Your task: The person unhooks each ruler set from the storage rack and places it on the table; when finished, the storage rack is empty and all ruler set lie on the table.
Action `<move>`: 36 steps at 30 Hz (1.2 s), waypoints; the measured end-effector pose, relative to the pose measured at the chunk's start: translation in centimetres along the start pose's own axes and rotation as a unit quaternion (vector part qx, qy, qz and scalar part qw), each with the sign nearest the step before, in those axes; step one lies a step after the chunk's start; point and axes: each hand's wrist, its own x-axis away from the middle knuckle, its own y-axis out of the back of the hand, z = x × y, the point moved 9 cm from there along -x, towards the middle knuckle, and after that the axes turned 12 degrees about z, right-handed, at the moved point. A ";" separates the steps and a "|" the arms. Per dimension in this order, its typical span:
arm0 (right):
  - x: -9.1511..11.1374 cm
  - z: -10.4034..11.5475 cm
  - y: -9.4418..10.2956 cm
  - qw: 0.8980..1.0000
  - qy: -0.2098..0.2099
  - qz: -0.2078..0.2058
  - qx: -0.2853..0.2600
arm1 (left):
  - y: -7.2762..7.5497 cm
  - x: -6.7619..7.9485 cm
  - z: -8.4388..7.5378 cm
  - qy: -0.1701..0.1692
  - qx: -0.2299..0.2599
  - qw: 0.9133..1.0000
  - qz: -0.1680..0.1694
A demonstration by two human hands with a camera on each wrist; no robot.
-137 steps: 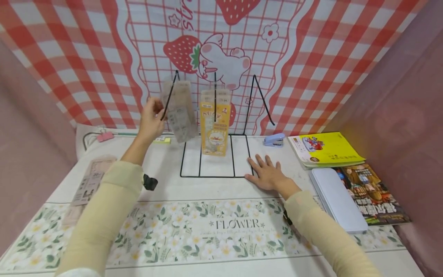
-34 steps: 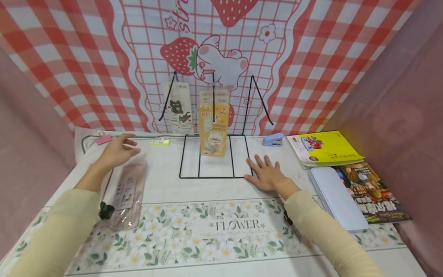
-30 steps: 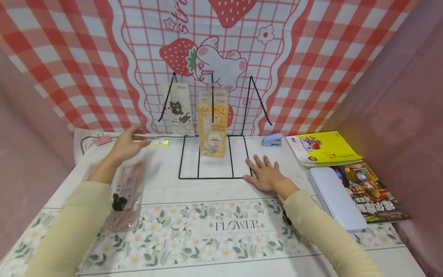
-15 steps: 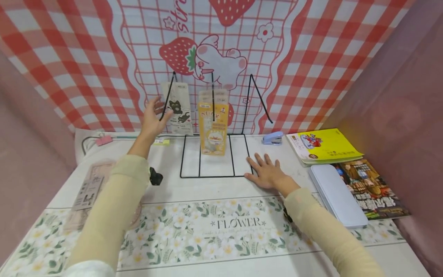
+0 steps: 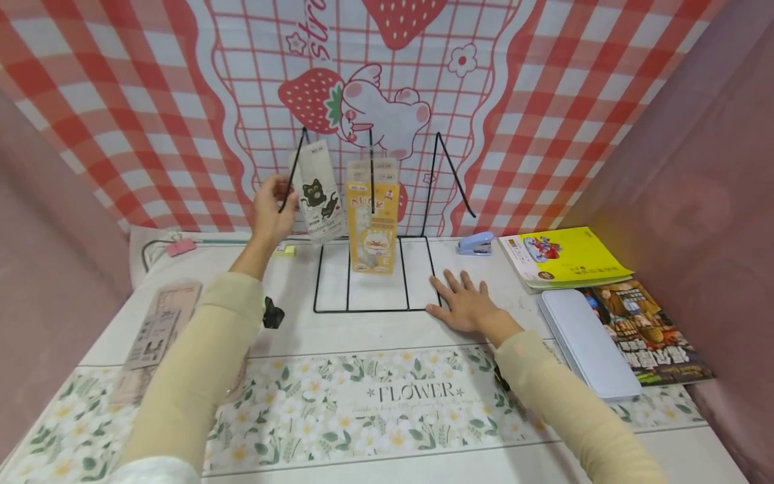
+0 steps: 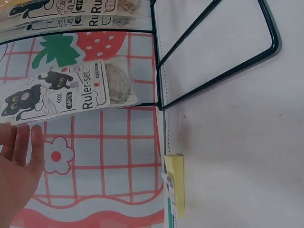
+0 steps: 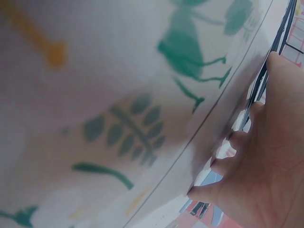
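Note:
A black wire display rack (image 5: pixel 363 310) stands on the table with upright hooks. From its left hook hangs a flat clear ruler-set pack (image 5: pixel 319 195) printed with black cats, tilted, its lower end to the right. My left hand (image 5: pixel 272 207) grips this pack's left edge with fingers and thumb; in the left wrist view several fingers (image 6: pixel 35 147) reach its lower edge. An orange duck-printed pack (image 5: pixel 375 228) hangs on the middle hook with others behind it. My right hand (image 5: pixel 465 306) lies spread on the table, fingertips and thumb against the rack's right base wire.
A pink pack (image 5: pixel 157 336) lies left, partly under the left forearm. A pink binder clip (image 5: pixel 180 247) and a yellow-ended strip (image 5: pixel 285 250) lie behind. To the right are a stapler (image 5: pixel 475 244), yellow book (image 5: pixel 571 257), grey case (image 5: pixel 589 344) and magazine (image 5: pixel 650 336).
My left hand has moved from above the pink pack up and right to the cat pack. The cat pack has swung right and tilted. The right hand has stayed put.

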 end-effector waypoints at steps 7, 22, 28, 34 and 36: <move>0.0 0.1 0.0 1.000 -0.003 0.003 0.001 | 0.4 0.5 1.0 0.035 0.025 0.999 0.013; -0.1 0.4 0.2 1.000 -0.003 0.003 0.004 | 1.5 3.4 -1.4 0.019 -0.010 0.996 0.090; -0.1 0.4 0.3 1.000 -0.004 -0.002 0.004 | 1.6 4.7 -1.9 0.020 -0.023 0.992 0.120; 0.1 0.4 0.3 1.000 -0.003 -0.002 0.004 | 1.9 6.2 -2.2 0.012 -0.038 0.989 0.142; 0.2 0.4 0.3 1.000 -0.004 -0.001 0.003 | 2.0 6.7 -2.3 0.006 -0.039 0.987 0.156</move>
